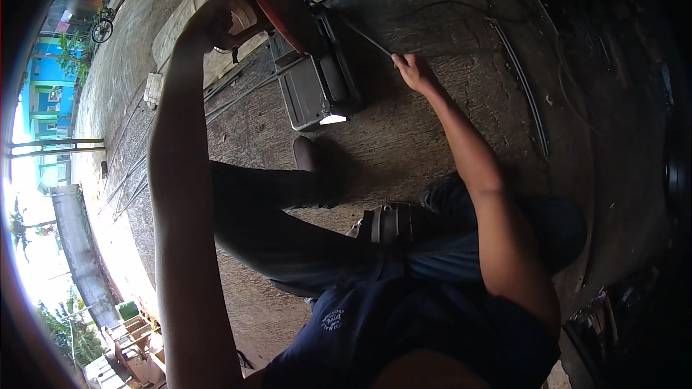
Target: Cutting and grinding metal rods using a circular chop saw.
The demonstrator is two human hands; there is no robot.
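A cut-off saw with a red blade guard and a dark base stands on the floor in front of me. My left hand is closed around what looks like the saw's handle, left of the guard; the arm and shadow partly hide the grip. To the right of the saw, my right hand pinches the end of a thin metal rod. The rod slants up and left toward the saw, where its far end is lost behind the machine. Whether the blade touches metal is hidden.
Long thin rods lie on the concrete left of the saw. A pale bent strip lies on the right, with a dark cable beyond. A small pale block sits far left, and a bicycle stands at the back.
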